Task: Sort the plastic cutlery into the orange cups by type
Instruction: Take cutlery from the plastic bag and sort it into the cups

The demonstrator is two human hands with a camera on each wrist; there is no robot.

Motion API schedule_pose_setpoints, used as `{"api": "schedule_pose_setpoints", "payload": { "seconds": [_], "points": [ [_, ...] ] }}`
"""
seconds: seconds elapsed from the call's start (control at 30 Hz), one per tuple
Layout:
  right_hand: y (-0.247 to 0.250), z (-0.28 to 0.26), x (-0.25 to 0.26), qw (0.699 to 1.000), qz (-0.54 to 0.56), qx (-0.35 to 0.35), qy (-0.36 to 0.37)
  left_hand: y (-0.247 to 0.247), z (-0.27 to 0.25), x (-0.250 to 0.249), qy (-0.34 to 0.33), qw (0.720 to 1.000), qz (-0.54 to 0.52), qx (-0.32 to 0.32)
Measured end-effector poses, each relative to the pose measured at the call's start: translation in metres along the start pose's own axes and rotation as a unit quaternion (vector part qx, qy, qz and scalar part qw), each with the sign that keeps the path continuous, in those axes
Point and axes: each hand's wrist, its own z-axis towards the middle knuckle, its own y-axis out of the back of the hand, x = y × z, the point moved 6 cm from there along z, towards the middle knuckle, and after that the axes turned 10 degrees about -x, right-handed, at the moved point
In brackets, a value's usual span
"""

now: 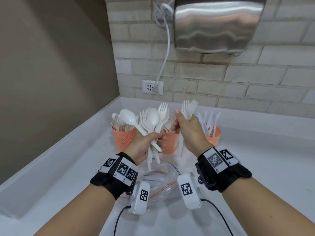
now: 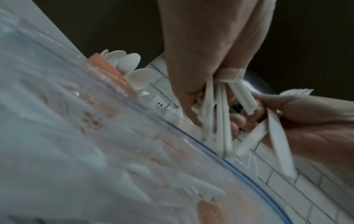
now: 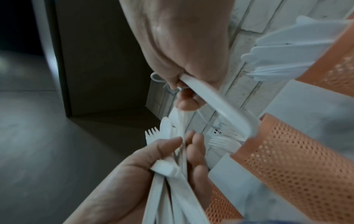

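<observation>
Your left hand [image 1: 144,147] grips the mixed bunch [image 1: 153,123]; your right hand [image 1: 189,128] holds forks [image 1: 186,108]. Drop them tines-up into the centre cup [image 1: 168,143].

You'll find a small printed line along the top of the wall socket plate [image 1: 152,87], too tiny to read. The wristband tags [image 1: 125,171] carry square coded patterns, their small corner marks illegible.

The head view looks forward and down over the white bench [image 1: 255,150] toward the brick wall [image 1: 221,74]. Both wrist views look close along the palms, sharing the gripped cutlery bunch [image 2: 220,121].
</observation>
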Motion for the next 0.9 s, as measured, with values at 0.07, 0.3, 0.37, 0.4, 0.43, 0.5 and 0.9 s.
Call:
{"api": "schedule_pose_setpoints", "payload": {
  "seconds": [0.07,0.3,0.37,0.4,0.43,0.5,0.9],
  "points": [
    [-0.010,-0.005,0.003,0.999,-0.027,0.041,0.009,-0.002,-0.004,-0.004,-0.021,1.000,0.008,0.016],
    [-0.025,-0.010,0.004,0.996,-0.067,0.017,0.057,-0.004,-0.010,-0.007,-0.038,0.998,0.023,0.054],
    [-0.030,-0.010,0.005,0.997,-0.057,0.030,0.043,-0.004,-0.011,-0.005,-0.029,0.998,0.020,0.060],
    [-0.031,-0.010,0.006,0.998,-0.041,0.034,0.031,-0.004,-0.012,-0.005,-0.027,0.998,0.013,0.060],
    [-0.032,-0.010,0.009,0.999,-0.022,0.035,0.028,-0.003,-0.012,-0.004,-0.027,0.998,0.001,0.058],
    [-0.033,-0.011,0.017,0.998,0.023,0.033,0.038,-0.002,-0.012,-0.005,-0.035,0.998,-0.033,0.048],
    [-0.028,-0.005,0.059,0.965,0.125,-0.035,0.226,0.022,0.002,-0.008,-0.030,0.993,-0.110,-0.025]
  ]
}}
